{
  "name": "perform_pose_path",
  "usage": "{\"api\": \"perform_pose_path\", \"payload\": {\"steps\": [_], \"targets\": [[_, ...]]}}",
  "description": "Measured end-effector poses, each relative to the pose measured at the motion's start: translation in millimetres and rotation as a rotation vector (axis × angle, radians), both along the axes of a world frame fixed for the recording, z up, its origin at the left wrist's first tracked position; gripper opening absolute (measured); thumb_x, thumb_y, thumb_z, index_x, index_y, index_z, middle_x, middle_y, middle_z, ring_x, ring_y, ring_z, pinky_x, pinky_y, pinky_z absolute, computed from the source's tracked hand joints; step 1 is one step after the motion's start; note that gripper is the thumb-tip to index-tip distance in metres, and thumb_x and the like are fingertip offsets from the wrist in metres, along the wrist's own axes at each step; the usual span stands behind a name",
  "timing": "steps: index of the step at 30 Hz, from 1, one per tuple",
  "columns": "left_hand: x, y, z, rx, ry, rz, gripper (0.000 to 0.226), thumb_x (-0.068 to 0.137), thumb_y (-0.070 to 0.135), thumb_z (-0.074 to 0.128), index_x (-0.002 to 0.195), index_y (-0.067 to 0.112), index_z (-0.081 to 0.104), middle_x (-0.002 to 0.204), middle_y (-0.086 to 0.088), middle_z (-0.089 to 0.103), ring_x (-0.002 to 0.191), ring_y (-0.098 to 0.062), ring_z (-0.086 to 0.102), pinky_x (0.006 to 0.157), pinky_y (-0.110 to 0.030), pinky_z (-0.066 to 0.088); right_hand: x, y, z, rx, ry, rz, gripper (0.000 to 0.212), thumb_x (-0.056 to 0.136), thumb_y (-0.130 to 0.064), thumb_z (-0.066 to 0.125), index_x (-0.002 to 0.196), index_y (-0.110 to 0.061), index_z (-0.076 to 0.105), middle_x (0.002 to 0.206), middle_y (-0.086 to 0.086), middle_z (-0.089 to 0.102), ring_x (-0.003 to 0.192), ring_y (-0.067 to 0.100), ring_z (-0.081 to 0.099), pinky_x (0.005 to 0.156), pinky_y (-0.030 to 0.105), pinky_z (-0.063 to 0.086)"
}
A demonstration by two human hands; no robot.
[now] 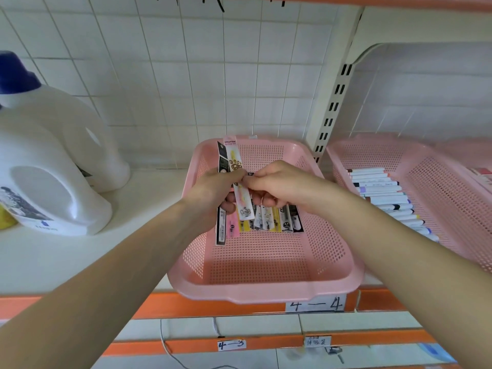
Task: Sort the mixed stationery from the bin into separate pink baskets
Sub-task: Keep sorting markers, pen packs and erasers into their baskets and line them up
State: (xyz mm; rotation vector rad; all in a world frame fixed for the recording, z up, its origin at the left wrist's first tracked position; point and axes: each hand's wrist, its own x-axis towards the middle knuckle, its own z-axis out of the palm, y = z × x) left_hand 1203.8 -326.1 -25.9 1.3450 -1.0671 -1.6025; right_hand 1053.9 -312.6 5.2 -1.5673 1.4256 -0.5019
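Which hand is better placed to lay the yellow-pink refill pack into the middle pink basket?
Probably the right hand: its grip pinches the yellow-pink pack over the pink basket. The left hand also holds a black pack, so it is busier.

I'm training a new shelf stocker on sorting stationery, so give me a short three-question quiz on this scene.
1. True or false: the left hand and the right hand both grip narrow packs above the middle basket.
2. What lies in the right basket? A scissors; B markers; C erasers.
3. Fill in: the white bottle at the left has a ___ cap.
Key: 1 true; 2 B, markers; 3 blue.
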Motion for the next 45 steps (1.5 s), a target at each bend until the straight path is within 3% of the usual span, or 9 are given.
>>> {"api": "perform_pose_path", "payload": {"steps": [4, 12, 16, 20, 29, 34, 37, 39, 45], "targets": [[-0.4, 3.3, 3.4, -0.047, -0.028, -0.015, 0.011, 0.099, 0.016, 0.056, 0.095, 0.007, 0.061, 0.058, -0.007, 0.044, 0.044, -0.01, 0.029, 0.036, -0.018, 0.023, 4.4, 5.1, -0.6, -0.067, 0.025, -0.001, 0.02, 0.092, -0.03, 0.067, 0.078, -0.016, 0.071, 0.06, -0.008, 0.06, 0.049, 0.005, 0.047, 0.049, 0.019, 0.038], [10.4, 9.9, 12.6, 0.062, 0.167, 0.177, 0.047, 0.103, 0.049, 0.026, 0.072, 0.018, 0.043, 0.062, 0.0, 0.033, 0.048, -0.01, 0.019, 0.04, -0.017, 0.015, -3.3, -15.1, -8.3, -0.034, 0.14, -0.178, 0.022, 0.091, -0.019, 0.064, 0.082, 0.0, 0.071, 0.064, 0.005, 0.061, 0.043, 0.009, 0.044, 0.042, 0.018, 0.034], [14.0, 7.9, 9.0, 0.028, 0.172, 0.189, 0.034, 0.099, 0.028, 0.028, 0.067, 0.021, 0.037, 0.063, 0.001, 0.03, 0.045, -0.011, 0.02, 0.036, -0.018, 0.018, 0.4, -27.1, -18.7, 0.031, 0.392, -0.178, 0.016, 0.091, -0.02, 0.066, 0.08, -0.01, 0.061, 0.065, 0.0, 0.057, 0.05, 0.008, 0.05, 0.044, 0.02, 0.035], [15.0, 6.3, 5.2, 0.065, 0.16, 0.162, 0.017, 0.101, 0.018, 0.034, 0.086, 0.017, 0.042, 0.065, 0.001, 0.034, 0.046, -0.01, 0.027, 0.036, -0.019, 0.023, 1.9, -35.5, -37.4, 0.047, 0.543, -0.17, 0.014, 0.088, -0.021, 0.066, 0.094, -0.011, 0.058, 0.085, 0.002, 0.059, 0.07, 0.013, 0.054, 0.053, 0.024, 0.038], [10.4, 13.2, 5.9, 0.037, 0.207, 0.158, 0.023, 0.089, -0.003, 0.035, 0.073, 0.011, 0.042, 0.063, -0.006, 0.042, 0.054, -0.017, 0.038, 0.047, -0.024, 0.032, 6.2, -40.0, -50.2, 0.078, 0.662, -0.121, 0.01, 0.084, -0.015, 0.055, 0.086, -0.01, 0.064, 0.086, 0.003, 0.065, 0.072, 0.016, 0.06, 0.061, 0.023, 0.046], [10.6, 9.9, 2.0, -0.064, 0.089, 0.12, 0.023, 0.086, -0.014, 0.044, 0.072, -0.001, 0.056, 0.069, -0.013, 0.056, 0.059, -0.022, 0.054, 0.058, -0.03, 0.051, 7.5, -37.3, -49.8, 0.091, 0.623, -0.086, 0.014, 0.086, -0.013, 0.053, 0.077, -0.011, 0.063, 0.077, 0.006, 0.061, 0.065, 0.019, 0.056, 0.058, 0.023, 0.043], [13.5, 0.4, -0.5, -0.09, -0.146, 0.072, 0.02, 0.091, -0.006, 0.053, 0.087, 0.008, 0.067, 0.095, -0.015, 0.069, 0.082, -0.025, 0.06, 0.083, -0.043, 0.057, 3.8, -39.4, -41.9, 0.079, 0.566, -0.118, 0.013, 0.086, -0.017, 0.06, 0.075, -0.011, 0.062, 0.069, 0.005, 0.057, 0.058, 0.018, 0.053, 0.053, 0.022, 0.04], [13.7, -5.9, 0.9, -0.155, -0.335, 0.022, 0.022, 0.092, -0.002, 0.055, 0.091, 0.016, 0.067, 0.105, -0.013, 0.069, 0.082, -0.023, 0.058, 0.074, -0.034, 0.055, -1.5, -40.5, -32.4, 0.04, 0.512, -0.155, 0.014, 0.087, -0.02, 0.061, 0.078, -0.011, 0.066, 0.062, 0.002, 0.054, 0.054, 0.017, 0.05, 0.052, 0.023, 0.038], [3.1, -25.0, 2.0, -0.363, -0.749, -0.168, 0.018, 0.093, 0.005, 0.059, 0.101, 0.021, 0.062, 0.086, -0.003, 0.062, 0.065, -0.017, 0.058, 0.055, -0.029, 0.05, -10.8, -29.2, -13.8, -0.004, 0.559, -0.075, 0.024, 0.09, -0.021, 0.061, 0.067, -0.014, 0.064, 0.06, -0.001, 0.05, 0.052, 0.015, 0.045, 0.05, 0.024, 0.031]]}}
